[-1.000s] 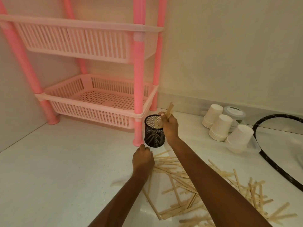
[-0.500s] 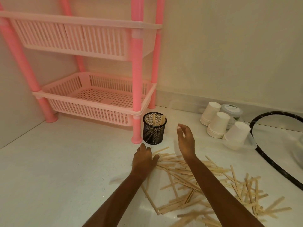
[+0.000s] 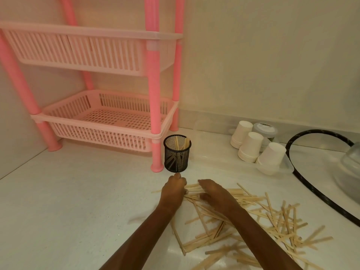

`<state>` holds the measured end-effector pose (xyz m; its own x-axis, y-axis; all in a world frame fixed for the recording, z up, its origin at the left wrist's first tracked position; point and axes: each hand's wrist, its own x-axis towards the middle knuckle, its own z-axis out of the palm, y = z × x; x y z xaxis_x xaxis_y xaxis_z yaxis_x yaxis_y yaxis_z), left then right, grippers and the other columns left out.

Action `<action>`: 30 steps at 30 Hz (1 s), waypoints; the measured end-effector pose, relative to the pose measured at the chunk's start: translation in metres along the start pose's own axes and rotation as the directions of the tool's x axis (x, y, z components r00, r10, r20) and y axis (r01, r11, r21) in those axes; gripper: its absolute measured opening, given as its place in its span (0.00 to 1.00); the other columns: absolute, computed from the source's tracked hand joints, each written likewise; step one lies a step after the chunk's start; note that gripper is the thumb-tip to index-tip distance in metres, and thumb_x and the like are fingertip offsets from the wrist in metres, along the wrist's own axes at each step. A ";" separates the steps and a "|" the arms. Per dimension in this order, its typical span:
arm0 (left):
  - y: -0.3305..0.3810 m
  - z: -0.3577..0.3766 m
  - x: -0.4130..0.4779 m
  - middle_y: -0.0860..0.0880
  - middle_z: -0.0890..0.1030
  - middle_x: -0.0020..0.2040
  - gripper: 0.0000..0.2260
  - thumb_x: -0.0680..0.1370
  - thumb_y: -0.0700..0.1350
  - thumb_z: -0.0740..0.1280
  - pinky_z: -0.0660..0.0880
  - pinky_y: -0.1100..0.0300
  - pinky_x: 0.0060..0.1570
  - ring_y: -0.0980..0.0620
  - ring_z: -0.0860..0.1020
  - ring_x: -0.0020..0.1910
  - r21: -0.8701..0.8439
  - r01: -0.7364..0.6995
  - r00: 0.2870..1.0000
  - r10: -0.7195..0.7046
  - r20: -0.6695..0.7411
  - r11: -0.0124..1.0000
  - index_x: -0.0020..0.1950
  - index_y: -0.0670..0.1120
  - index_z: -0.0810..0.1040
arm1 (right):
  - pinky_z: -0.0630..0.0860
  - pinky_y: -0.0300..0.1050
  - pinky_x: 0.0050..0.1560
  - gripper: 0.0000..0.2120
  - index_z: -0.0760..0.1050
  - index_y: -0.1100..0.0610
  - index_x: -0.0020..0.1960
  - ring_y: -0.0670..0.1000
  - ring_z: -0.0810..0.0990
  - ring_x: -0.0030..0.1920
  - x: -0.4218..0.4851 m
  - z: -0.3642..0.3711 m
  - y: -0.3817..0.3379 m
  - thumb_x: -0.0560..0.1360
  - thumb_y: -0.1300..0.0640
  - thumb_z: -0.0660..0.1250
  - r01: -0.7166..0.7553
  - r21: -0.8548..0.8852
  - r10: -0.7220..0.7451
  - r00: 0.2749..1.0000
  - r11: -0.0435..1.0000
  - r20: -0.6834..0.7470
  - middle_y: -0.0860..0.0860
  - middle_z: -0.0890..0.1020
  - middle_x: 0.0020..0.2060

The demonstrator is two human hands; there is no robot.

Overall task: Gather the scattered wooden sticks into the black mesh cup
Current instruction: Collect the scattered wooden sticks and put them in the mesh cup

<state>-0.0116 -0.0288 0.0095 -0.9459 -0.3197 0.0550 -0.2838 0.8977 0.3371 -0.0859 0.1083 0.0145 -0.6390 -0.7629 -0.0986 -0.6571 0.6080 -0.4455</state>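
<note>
While both hands (image 3: 194, 191) press sticks (image 3: 272, 217), pink rack (image 3: 154, 94) flanks cup (image 3: 176, 153).

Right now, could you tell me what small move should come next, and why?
Probably close the right hand on a few wooden sticks under it. Both hands rest on the pile's near edge, the left hand steadying it, and the black mesh cup stands upright just beyond.

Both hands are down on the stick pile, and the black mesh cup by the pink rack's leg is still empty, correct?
Not quite. The black mesh cup is not empty: the head view shows several wooden sticks standing inside it. The rest holds: the left hand and right hand are both down on the stick pile, and the cup stands beside the pink rack leg.
</note>
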 end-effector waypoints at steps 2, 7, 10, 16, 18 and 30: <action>0.001 0.002 0.000 0.43 0.73 0.62 0.11 0.79 0.40 0.61 0.71 0.57 0.57 0.47 0.72 0.59 0.042 -0.013 1.000 0.013 -0.003 0.999 0.60 0.40 0.74 | 0.65 0.42 0.66 0.25 0.56 0.56 0.73 0.51 0.65 0.70 -0.002 0.002 0.001 0.78 0.55 0.59 0.033 -0.137 -0.034 0.999 0.990 -0.001 0.53 0.65 0.71; 0.010 0.003 -0.008 0.43 0.73 0.60 0.10 0.80 0.36 0.57 0.72 0.58 0.54 0.47 0.73 0.57 0.183 -0.063 0.997 0.068 -0.022 0.981 0.60 0.41 0.72 | 0.71 0.44 0.59 0.23 0.57 0.56 0.73 0.52 0.70 0.63 -0.004 0.006 0.004 0.79 0.58 0.56 0.075 -0.322 -0.110 0.990 0.944 -0.092 0.54 0.70 0.66; 0.014 -0.003 -0.013 0.49 0.81 0.37 0.09 0.64 0.48 0.78 0.74 0.70 0.32 0.58 0.79 0.35 0.321 -0.132 0.987 0.154 -0.042 0.938 0.38 0.47 0.82 | 0.72 0.43 0.56 0.20 0.60 0.57 0.71 0.52 0.71 0.61 -0.004 0.008 0.006 0.79 0.60 0.55 0.086 -0.354 -0.143 0.980 0.931 -0.139 0.54 0.71 0.63; 0.016 -0.002 -0.013 0.49 0.81 0.36 0.09 0.60 0.44 0.80 0.74 0.70 0.29 0.57 0.78 0.32 0.398 -0.180 0.983 0.180 0.036 0.900 0.35 0.46 0.82 | 0.73 0.43 0.52 0.15 0.69 0.59 0.64 0.52 0.72 0.57 -0.005 0.011 0.011 0.78 0.63 0.54 0.070 -0.347 -0.142 0.972 0.935 -0.185 0.55 0.73 0.58; 0.019 -0.006 -0.017 0.51 0.78 0.27 0.15 0.49 0.46 0.83 0.69 0.72 0.19 0.60 0.75 0.23 0.421 -0.175 0.979 0.202 -0.020 0.890 0.26 0.48 0.80 | 0.72 0.42 0.54 0.14 0.71 0.59 0.63 0.52 0.72 0.57 -0.006 0.010 0.013 0.79 0.61 0.54 0.066 -0.312 -0.126 0.976 0.948 -0.178 0.55 0.74 0.58; -0.006 -0.007 -0.003 0.43 0.77 0.58 0.11 0.80 0.37 0.55 0.72 0.57 0.53 0.47 0.76 0.56 0.235 -0.128 0.982 0.157 -0.107 0.963 0.61 0.42 0.72 | 0.66 0.40 0.53 0.21 0.64 0.59 0.70 0.53 0.73 0.59 -0.010 -0.003 0.009 0.78 0.56 0.60 -0.096 0.131 0.115 0.983 0.987 -0.143 0.57 0.74 0.59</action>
<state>-0.0056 -0.0353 0.0140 -0.9563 -0.2058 0.2075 -0.1892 0.9772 0.0967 -0.0865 0.1223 0.0144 -0.7609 -0.6486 -0.0207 -0.5344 0.6444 -0.5470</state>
